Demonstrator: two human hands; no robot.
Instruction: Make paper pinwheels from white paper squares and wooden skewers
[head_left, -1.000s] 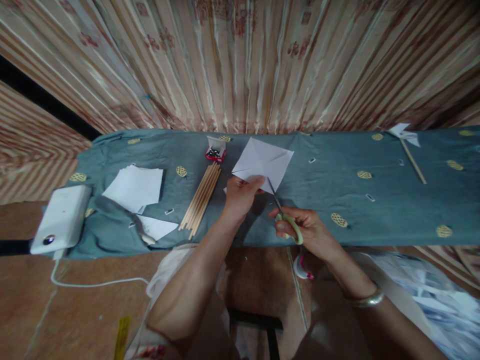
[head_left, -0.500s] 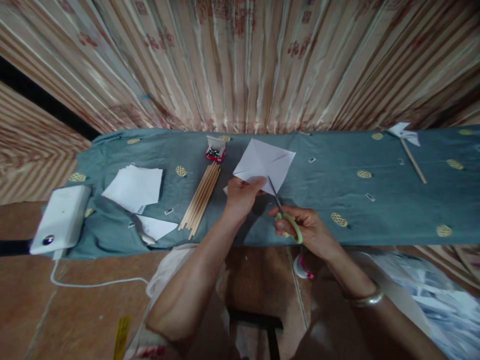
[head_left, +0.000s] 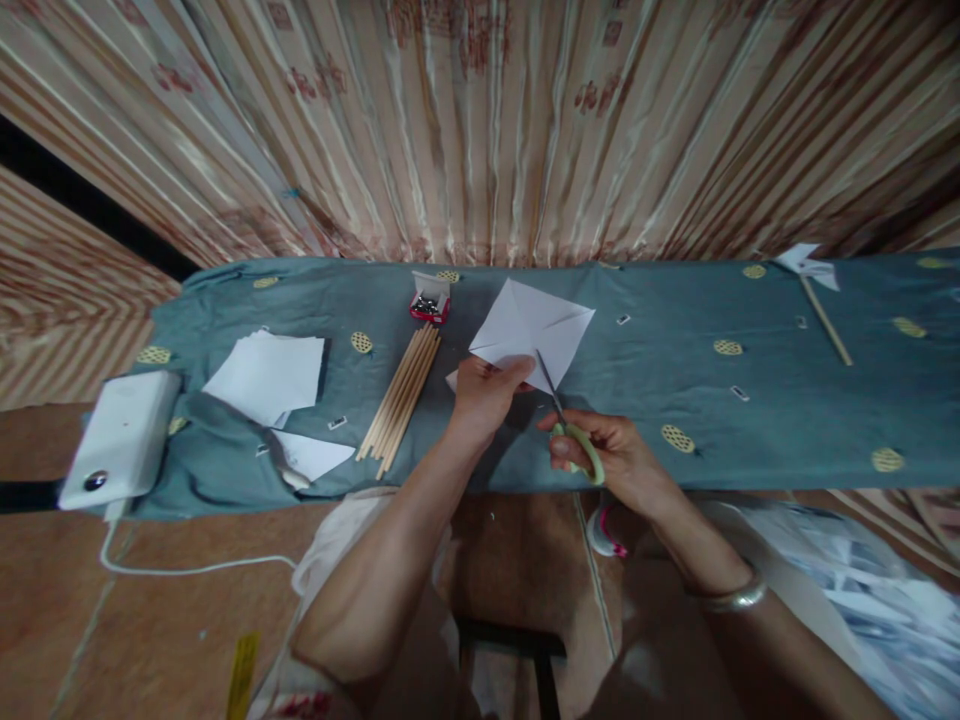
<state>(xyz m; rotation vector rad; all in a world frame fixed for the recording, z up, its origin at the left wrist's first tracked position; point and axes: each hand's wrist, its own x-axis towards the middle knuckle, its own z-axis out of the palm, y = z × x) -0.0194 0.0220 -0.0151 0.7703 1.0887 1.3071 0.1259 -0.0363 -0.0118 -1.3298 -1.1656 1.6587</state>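
Note:
My left hand pinches the near-left edge of a white square paper, thumb on top. Crease lines run across the paper, and slits show near its left and right corners. In my right hand is a pair of scissors with pale green handles. Their blades reach into the near corner of the paper, pointing at its middle. Left of my hands lies a bundle of thin wooden sticks. Behind the sticks stands an open small red box with shiny dark metal pieces inside.
A stack of white paper squares and a folded paper piece lie at the left, beside a white power bank with a cable. On the far right rests a paper pinwheel on a stick. A striped curtain hangs behind the table.
Almost nothing differs. The paper has shifted very slightly to the right, with the scissors still in its near corner.

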